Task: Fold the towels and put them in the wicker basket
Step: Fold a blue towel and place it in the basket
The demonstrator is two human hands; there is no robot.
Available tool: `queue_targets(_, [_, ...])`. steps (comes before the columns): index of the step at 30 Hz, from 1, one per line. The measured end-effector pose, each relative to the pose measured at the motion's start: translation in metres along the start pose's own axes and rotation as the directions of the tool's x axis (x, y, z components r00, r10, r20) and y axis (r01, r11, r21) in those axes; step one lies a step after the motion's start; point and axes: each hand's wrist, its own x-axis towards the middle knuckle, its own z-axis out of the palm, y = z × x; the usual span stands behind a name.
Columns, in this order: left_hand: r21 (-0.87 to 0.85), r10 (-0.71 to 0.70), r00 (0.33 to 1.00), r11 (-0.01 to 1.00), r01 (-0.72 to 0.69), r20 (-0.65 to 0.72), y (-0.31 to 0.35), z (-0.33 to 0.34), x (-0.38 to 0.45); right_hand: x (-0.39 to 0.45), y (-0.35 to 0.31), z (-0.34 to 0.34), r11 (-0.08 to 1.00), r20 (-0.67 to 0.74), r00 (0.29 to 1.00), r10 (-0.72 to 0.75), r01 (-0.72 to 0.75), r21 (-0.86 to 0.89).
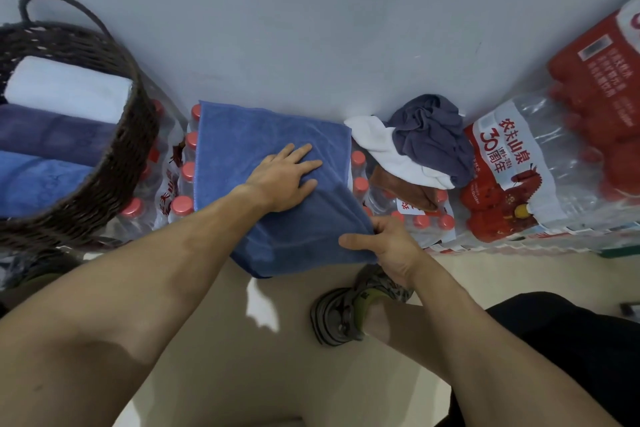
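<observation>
A blue towel point(263, 135) lies spread over packs of bottled water, its near part hanging toward the floor. My left hand point(284, 177) presses flat on its middle with straight fingers. My right hand point(384, 243) pinches the towel's near right corner. The dark wicker basket point(135, 135) stands at the left and holds three folded towels: white point(69, 88), purple point(52, 133) and blue point(38, 180). To the right lies a crumpled heap: a grey towel point(433, 135), a white towel point(391, 152) and a brown towel point(405, 189).
Shrink-wrapped packs of red-capped water bottles point(183, 180) form the work surface along a pale wall point(311, 28). Larger packs with red labels point(519, 177) are stacked at the right. My shoe point(343, 312) stands on the beige floor below the towel.
</observation>
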Motion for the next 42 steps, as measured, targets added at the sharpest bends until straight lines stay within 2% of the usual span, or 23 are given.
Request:
queue_targets(2, [-0.016,-0.007,1.000,1.000,0.007,0.018,0.001,-0.001,0.001,0.001,-0.002,-0.002,0.991,0.002,1.000,-0.009,0.008,0.137])
queue_targets(4, [-0.007,-0.009,1.000,1.000,0.009,0.022,0.001,-0.001,0.002,0.002,-0.004,-0.003,0.988,0.034,0.999,0.029,-0.034,0.151])
queue_targets(6, [0.026,-0.004,1.000,1.000,0.004,0.024,0.000,-0.002,0.004,0.002,-0.008,0.000,0.990,0.043,0.989,0.139,-0.138,-0.041])
queue_targets(9, [0.060,-0.003,1.000,0.998,0.001,0.020,0.000,-0.002,0.006,0.000,-0.009,0.001,0.862,0.037,0.933,0.358,-0.316,-0.397])
queue_targets(12, [0.047,-0.007,1.000,0.999,0.006,0.026,0.002,-0.001,0.005,-0.005,-0.011,0.000,0.776,0.050,0.868,0.494,-0.415,-0.476])
queue_targets(15, [0.049,0.003,1.000,0.999,-0.004,0.016,0.001,0.002,0.001,-0.008,-0.016,-0.004,0.714,0.074,0.847,0.527,-0.394,-0.579])
queue_targets(19, [0.112,0.024,0.999,0.994,-0.020,-0.033,-0.001,0.008,-0.004,-0.010,-0.015,-0.008,0.525,0.005,0.848,0.530,-0.324,-0.787])
queue_targets(23, [0.150,0.019,0.998,0.989,-0.010,-0.061,0.000,0.012,-0.004,-0.012,-0.009,-0.008,0.532,0.028,0.868,0.496,-0.278,-0.799])
queue_targets(25, [0.139,0.015,0.998,0.990,-0.006,-0.067,-0.001,0.013,-0.003,-0.014,-0.003,-0.006,0.548,0.071,0.836,0.544,-0.290,-0.785])
queue_targets(27, [0.117,0.014,0.998,0.993,-0.007,-0.066,-0.002,0.012,-0.002,-0.018,0.004,-0.003,0.512,0.077,0.786,0.613,-0.322,-0.796])
queue_targets(30, [0.121,0.023,0.998,0.992,-0.015,-0.060,-0.003,0.012,0.001,-0.024,0.014,-0.003,0.453,0.098,0.631,0.770,-0.433,-0.779])
queue_targets(31, [0.140,0.026,0.998,0.990,-0.017,-0.059,-0.004,0.012,0.000,-0.025,0.015,-0.003,0.452,0.113,0.607,0.787,-0.442,-0.775])
queue_targets(32, [0.155,0.029,0.998,0.988,-0.020,-0.060,-0.004,0.013,0.000,-0.025,0.016,-0.003,0.463,0.111,0.621,0.776,-0.441,-0.769])
queue_targets(35, [0.160,0.021,0.999,0.987,-0.014,-0.043,-0.004,0.013,0.000,-0.020,0.020,-0.003,0.577,0.047,0.780,0.624,-0.420,-0.700])
queue_targets(36, [0.154,0.018,0.999,0.988,-0.014,-0.029,-0.003,0.013,0.001,-0.017,0.023,-0.003,0.629,0.020,0.810,0.586,-0.439,-0.642])
queue_targets(39, [0.053,0.013,1.000,0.999,-0.012,-0.006,-0.001,0.006,-0.004,-0.013,0.029,-0.002,0.756,0.014,0.831,0.556,-0.499,-0.425])
queue_targets(40, [-0.010,0.022,0.998,1.000,-0.023,-0.063,0.002,0.002,-0.010,-0.012,0.029,-0.001,0.790,0.045,0.838,0.543,-0.492,-0.365])
queue_targets(42, [-0.129,0.067,0.950,0.985,-0.110,-0.304,0.012,-0.004,-0.024,-0.012,0.024,0.003,0.839,0.096,0.858,0.505,-0.463,-0.285])
